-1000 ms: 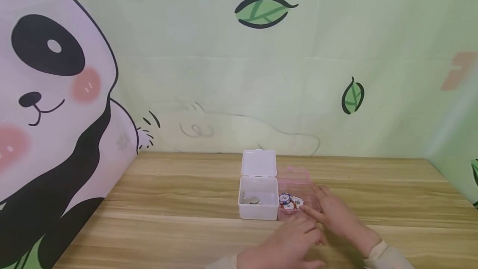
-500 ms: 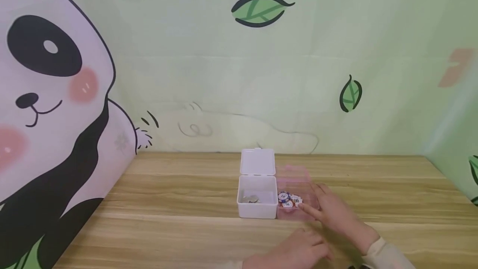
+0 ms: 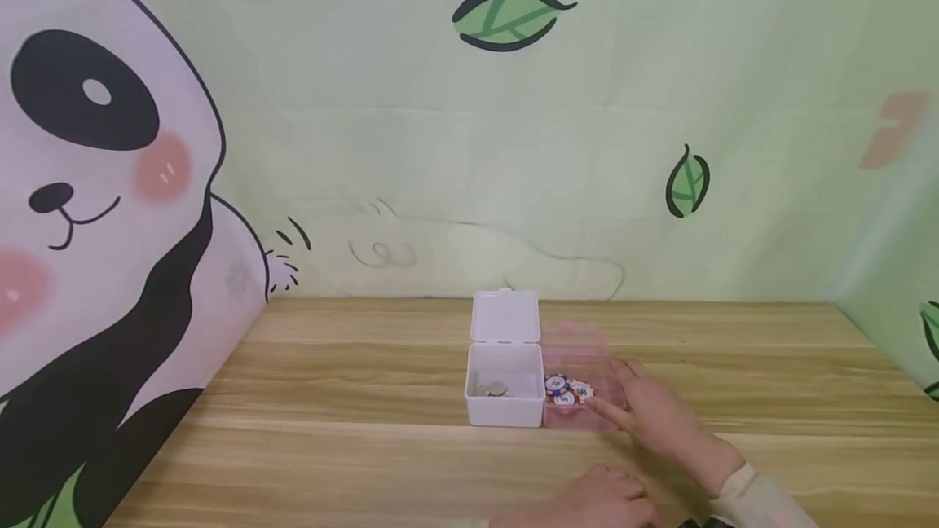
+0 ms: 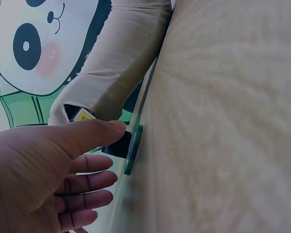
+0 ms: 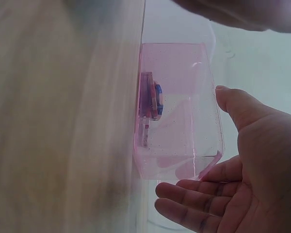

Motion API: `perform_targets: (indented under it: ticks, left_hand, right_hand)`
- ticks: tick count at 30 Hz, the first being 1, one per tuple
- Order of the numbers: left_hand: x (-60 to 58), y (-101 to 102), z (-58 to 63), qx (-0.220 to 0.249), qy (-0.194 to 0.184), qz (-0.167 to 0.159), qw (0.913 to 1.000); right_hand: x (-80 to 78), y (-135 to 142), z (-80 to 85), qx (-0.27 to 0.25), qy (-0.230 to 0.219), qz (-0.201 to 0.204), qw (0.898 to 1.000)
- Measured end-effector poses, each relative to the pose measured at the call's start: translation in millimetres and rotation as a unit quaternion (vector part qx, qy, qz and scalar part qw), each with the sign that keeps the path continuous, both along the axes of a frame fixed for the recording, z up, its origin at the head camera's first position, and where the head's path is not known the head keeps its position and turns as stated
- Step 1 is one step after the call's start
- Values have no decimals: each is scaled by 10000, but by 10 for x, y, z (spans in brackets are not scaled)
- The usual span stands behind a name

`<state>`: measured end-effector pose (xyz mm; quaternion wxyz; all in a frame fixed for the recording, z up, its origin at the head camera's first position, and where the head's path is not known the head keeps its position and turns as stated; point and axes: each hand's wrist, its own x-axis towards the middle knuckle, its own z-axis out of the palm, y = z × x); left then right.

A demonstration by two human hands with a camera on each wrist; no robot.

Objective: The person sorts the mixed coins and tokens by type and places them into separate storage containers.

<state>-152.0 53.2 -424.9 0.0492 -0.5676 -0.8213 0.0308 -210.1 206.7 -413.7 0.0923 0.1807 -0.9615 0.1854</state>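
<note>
A translucent pink box (image 3: 597, 418) stands with its lid raised, poker chips (image 3: 565, 389) inside it. My right hand (image 3: 671, 422) lies against its right side; fairly straight fingers touch the wall and the thumb is at the front rim. In the right wrist view, the pink box (image 5: 179, 97) shows chips through its wall. My left hand (image 3: 587, 499) is near the lower frame edge, in front of the boxes. In the left wrist view, a green-edged disc (image 4: 133, 150), perhaps another chip, is just beyond its loose fingers; contact is unclear.
A white box (image 3: 504, 411) with an open lid touches the pink box's left side and holds several coins (image 3: 495, 389). The wooden table (image 3: 330, 398) ends at a panda-printed backdrop (image 3: 411, 104). A black device (image 4: 117, 145) is on the right wrist.
My left hand has drawn back from the front of the pink box toward the lower frame edge. The right hand has stayed at the pink box. The view has shifted slightly.
</note>
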Motion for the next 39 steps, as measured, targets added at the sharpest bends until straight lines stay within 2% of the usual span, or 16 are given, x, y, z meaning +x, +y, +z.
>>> perform_targets:
  ticks: [7, 14, 18, 25, 29, 32, 36, 39]
  left_hand:
    - [18, 11, -64, 62, 55, -39, 10000]
    - [32, 31, -63, 63, -12, 12, 10000]
    - [32, 54, -77, 58, 87, 35, 9999]
    - [25, 81, -114, -9, 666, 21, 9978]
    - [29, 83, -109, -81, 806, 21, 9967]
    - [33, 76, -85, -86, 673, 40, 9977]
    - [36, 59, -28, 65, 142, 99, 9998]
    - [35, 53, 15, 129, -54, 167, 9998]
  right_hand:
    - [-7, 1, 1, -22, -47, -16, 10000]
    - [-6, -1, 15, -17, -96, -20, 10000]
    - [-5, -2, 18, -10, -112, -36, 9999]
    - [-4, -2, 13, -17, -90, -29, 10000]
    - [-12, 5, -3, -11, -62, 4, 10000]
    - [-12, 11, -7, -1, -57, 17, 10000]
    - [-11, 14, -8, 1, -60, 16, 10000]
    - [-11, 12, -8, 2, -66, 12, 10000]
